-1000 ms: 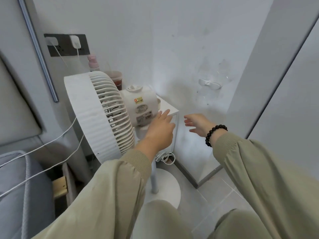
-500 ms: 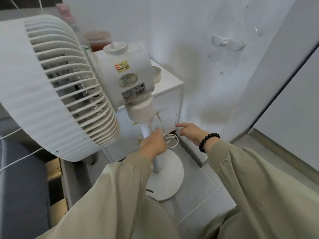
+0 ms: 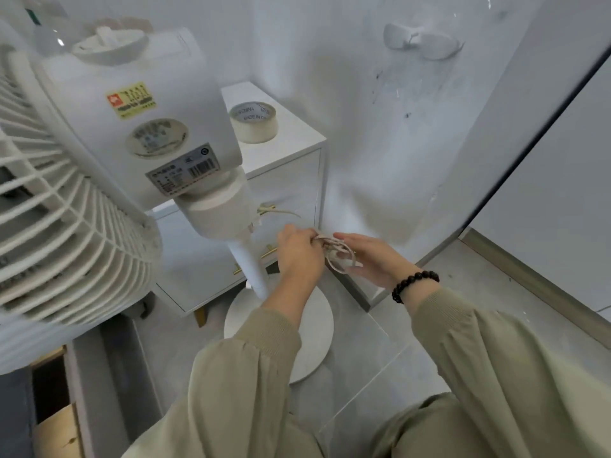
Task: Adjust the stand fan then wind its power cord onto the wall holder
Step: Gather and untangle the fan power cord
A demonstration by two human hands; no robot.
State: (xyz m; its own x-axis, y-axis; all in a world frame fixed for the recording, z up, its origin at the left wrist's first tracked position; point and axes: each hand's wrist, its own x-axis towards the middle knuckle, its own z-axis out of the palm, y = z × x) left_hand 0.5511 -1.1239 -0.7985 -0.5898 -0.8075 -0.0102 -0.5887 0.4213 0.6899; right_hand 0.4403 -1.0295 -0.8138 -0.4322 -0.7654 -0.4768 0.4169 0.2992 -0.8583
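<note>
Both hands meet low beside the pole of the white stand fan [image 3: 132, 133], working on a bundle of its power cord [image 3: 337, 251]. The left hand [image 3: 299, 256] is curled around one end of the cord loops, fingers closed on them, its back toward the camera. The right hand [image 3: 370, 259], with a dark bead bracelet [image 3: 415, 284] on the wrist, lies palm-in against the other side of the bundle; its fingers are stretched out along the loops, and whether they actually pinch the cord cannot be told. The cord hangs as several pale loops between the two hands, and a strand of it runs up toward the fan's neck just under the motor housing. The fan head fills the upper left, its grille blurred, with stickers on the back of the housing. Its pole drops to a round base [image 3: 314, 328] on the grey floor, partly hidden by the left sleeve. Behind the pole stands a white cabinet [image 3: 297, 180] with a roll of tape [image 3: 254, 122] on top. High on the wall to the right, well apart from the hands, is the white wall holder [image 3: 421, 43], with nothing wound on it.
</note>
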